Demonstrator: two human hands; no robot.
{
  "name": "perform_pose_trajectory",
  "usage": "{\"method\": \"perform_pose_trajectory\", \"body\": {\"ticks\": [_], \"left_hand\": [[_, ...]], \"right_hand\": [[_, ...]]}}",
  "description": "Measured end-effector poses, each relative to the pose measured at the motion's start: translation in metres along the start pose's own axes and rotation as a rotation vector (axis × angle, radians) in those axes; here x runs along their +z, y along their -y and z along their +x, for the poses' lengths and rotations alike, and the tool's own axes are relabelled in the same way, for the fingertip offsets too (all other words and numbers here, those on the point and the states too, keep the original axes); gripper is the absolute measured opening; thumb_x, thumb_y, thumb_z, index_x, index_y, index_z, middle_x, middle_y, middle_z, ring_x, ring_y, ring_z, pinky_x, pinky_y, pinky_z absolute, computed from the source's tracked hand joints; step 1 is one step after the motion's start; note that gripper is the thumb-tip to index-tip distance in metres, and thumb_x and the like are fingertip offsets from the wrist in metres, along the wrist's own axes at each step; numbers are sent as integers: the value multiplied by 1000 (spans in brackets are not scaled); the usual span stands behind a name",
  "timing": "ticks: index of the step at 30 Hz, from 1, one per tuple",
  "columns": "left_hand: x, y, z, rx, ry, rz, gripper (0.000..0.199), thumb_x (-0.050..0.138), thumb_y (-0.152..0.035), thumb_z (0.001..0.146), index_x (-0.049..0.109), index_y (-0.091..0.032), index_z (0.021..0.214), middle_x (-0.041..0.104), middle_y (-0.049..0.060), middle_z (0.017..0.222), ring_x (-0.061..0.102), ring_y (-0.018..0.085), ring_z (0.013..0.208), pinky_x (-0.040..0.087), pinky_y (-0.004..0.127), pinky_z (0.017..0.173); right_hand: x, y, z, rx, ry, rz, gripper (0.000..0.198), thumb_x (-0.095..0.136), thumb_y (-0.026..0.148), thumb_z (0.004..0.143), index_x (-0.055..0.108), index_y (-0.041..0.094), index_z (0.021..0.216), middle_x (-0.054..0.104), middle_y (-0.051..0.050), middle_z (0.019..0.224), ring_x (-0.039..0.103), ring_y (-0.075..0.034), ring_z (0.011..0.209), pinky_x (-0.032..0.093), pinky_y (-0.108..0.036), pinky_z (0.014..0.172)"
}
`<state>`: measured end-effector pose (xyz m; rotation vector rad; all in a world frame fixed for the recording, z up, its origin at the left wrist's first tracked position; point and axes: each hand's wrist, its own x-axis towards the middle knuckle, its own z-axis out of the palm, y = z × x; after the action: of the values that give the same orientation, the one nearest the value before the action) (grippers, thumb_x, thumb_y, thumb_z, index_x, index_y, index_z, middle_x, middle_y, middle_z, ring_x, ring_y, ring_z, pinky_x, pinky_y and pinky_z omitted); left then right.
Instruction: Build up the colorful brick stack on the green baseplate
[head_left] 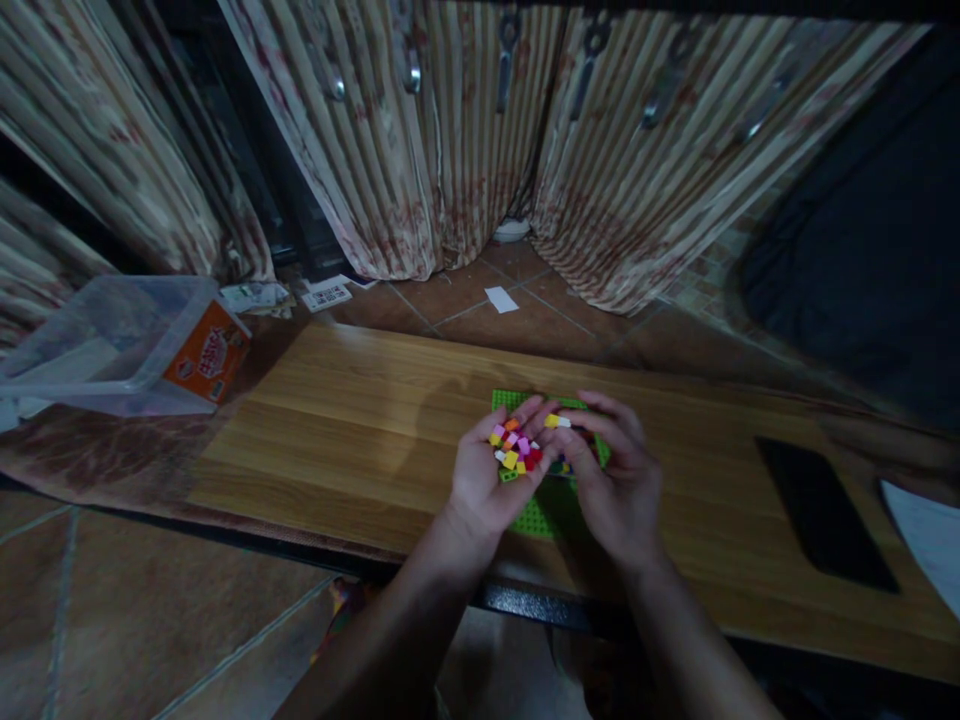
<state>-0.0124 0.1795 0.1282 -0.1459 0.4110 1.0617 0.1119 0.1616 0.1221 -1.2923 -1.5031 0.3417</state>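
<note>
My left hand (484,485) is turned palm up and cupped, carrying a heap of small building bricks (517,450) in pink, yellow, red, orange and white. Close beside it, my right hand (619,480) has its thumb and fingers bent around a small yellow and white brick (556,421) near the left fingertips. Under both hands lies a green studded baseplate (536,518) on the wooden table. Some darker bricks show on the plate between the hands, but my fingers partly hide them.
The wooden table (337,420) runs across the view. On its right lie a black flat object (825,515) and a white sheet (926,535). A clear plastic bin (135,390) with an orange label stands at the left. Striped curtains (420,150) hang behind, above a tiled floor.
</note>
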Motion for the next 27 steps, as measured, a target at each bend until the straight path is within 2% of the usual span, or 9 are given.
{"method": "perform_pose_trajectory", "body": {"ticks": [2,5,8,11,18,27], "left_hand": [[1,-3,-1,36,-56,-24,26,44,-23,87,65,-8,90,68,12,88,66,19,84,55,30,75],[2,-10,-5,66,-133,-42,22,45,-22,87,62,-10,80,63,7,74,64,13,69,53,20,60],[2,-16,-7,44,-148,-37,24,44,-23,89,58,-11,74,56,3,64,56,7,54,42,12,42],[1,-17,-7,9,-118,-33,28,41,-26,91,54,-12,70,50,0,59,47,4,45,31,9,34],[-4,-15,-3,-17,-79,61,28,42,-28,92,54,-11,73,48,-1,60,44,3,43,24,9,30],[-8,-2,-5,21,-43,147,21,52,-29,88,53,-12,76,46,-3,59,42,1,43,23,9,31]], "right_hand": [[0,0,0,35,-41,85,11,62,30,82,69,25,89,63,-4,105,58,-21,101,46,-41,90],[1,0,-2,116,-33,207,11,62,29,82,69,25,90,67,-2,91,62,-18,86,50,-35,79],[5,2,-6,187,6,251,13,64,31,81,70,24,90,69,-1,89,64,-17,82,51,-33,75],[11,4,-9,240,19,266,16,66,31,78,70,24,92,70,-1,89,64,-17,79,52,-32,72],[23,12,-7,303,26,295,17,67,33,77,70,22,90,71,-3,90,66,-17,81,53,-32,75],[33,18,-1,430,-26,392,19,69,35,73,68,19,84,71,-2,77,66,-15,66,55,-27,59]]}}
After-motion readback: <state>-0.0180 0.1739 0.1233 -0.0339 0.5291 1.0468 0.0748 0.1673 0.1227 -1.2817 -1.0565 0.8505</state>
